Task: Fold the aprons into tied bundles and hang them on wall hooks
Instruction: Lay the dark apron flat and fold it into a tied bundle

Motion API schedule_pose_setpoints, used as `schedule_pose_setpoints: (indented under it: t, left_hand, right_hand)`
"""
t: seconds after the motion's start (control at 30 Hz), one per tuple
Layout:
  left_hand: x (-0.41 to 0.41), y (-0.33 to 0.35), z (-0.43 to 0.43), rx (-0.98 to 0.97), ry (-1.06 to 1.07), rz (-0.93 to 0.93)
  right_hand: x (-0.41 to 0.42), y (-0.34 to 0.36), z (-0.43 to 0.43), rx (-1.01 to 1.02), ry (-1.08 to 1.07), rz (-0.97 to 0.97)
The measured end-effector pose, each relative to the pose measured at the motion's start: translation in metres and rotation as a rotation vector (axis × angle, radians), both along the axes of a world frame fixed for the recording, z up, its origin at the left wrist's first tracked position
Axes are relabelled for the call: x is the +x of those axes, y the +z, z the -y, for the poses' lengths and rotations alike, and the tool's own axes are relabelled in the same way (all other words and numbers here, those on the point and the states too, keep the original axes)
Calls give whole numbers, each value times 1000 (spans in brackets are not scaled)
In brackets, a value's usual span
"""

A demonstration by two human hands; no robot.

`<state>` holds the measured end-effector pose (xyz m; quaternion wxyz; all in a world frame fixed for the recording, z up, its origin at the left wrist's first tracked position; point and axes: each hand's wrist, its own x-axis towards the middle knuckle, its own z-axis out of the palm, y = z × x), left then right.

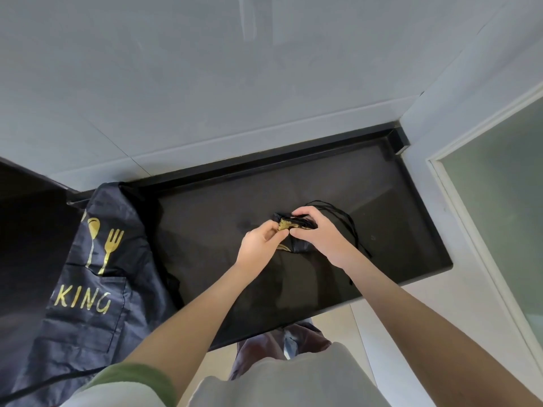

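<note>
Apron (293, 259): black rolled cloth, pinched by both hands.

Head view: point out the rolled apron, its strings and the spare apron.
Rolled apron (296, 223): head view, on the gold-printed rolled end.
Strings (352, 230): head view, on the loop right of the roll.
Spare apron (113, 245): head view, on its gold fork print.

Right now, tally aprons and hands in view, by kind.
Aprons: 2, the rolled apron gripped by both hands, and the printed apron draped off the left end of the counter.
Hands: 2, left hand and right hand.
Total: 4.
</note>
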<state>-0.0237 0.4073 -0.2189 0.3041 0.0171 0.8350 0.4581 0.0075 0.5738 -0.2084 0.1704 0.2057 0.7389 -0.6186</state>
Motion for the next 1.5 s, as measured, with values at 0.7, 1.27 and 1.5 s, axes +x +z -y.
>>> schedule_pose_setpoints:
  t: [0.7, 1.27, 1.5]
  left_hand:
    - [-19, 15, -23, -223, 55, 116]
    - [-37, 12, -51, -475, -201, 93]
    - [-37, 26, -43, -221, -218, -47]
  right_hand:
    - [0, -30, 16, 939, -26, 100]
    - [-8, -47, 6, 1349, 142, -423]
    - [-17, -28, -5, 798, 130, -118]
